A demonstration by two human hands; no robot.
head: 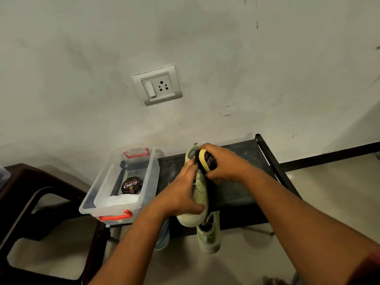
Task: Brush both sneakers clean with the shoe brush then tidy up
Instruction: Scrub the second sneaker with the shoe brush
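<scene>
As left hand (182, 192) covers sneaker (201, 189), box (152, 173) — tin (132, 185).

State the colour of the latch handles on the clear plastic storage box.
Red-orange latch handles, at both ends of the box; the head view shows them clearly.

both forearms reach forward, the hands nearly touching; left hand (183, 190) curls round the sneaker (201, 187), thumb spread from its fingers; right hand (223, 165) grips the brush (206, 160) just beside the left fingertips

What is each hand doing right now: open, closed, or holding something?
Left hand: holds the pale green canvas sneaker.
Right hand: grips the yellow and black shoe brush.
</scene>
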